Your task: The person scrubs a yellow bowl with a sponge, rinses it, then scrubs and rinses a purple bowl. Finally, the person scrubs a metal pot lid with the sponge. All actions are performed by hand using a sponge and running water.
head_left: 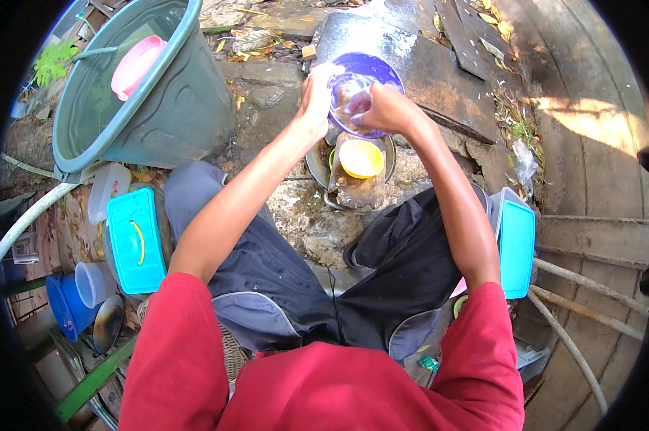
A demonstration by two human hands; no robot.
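Note:
A round purple plastic bowl is tilted in front of me, its inside wet with whitish suds. My left hand grips its left rim. My right hand reaches inside, fingers curled against the inner wall; whether they hold a sponge or cloth cannot be told through the suds. Just below the bowl, a small yellow bowl stands on a worn wooden board, which lies across a dark round pan.
At the left stands a large grey-green water tub with a pink plastic container in it. A blue lidded box, a blue bucket and a clear tub are beside my left leg. Another blue-lidded box is at right.

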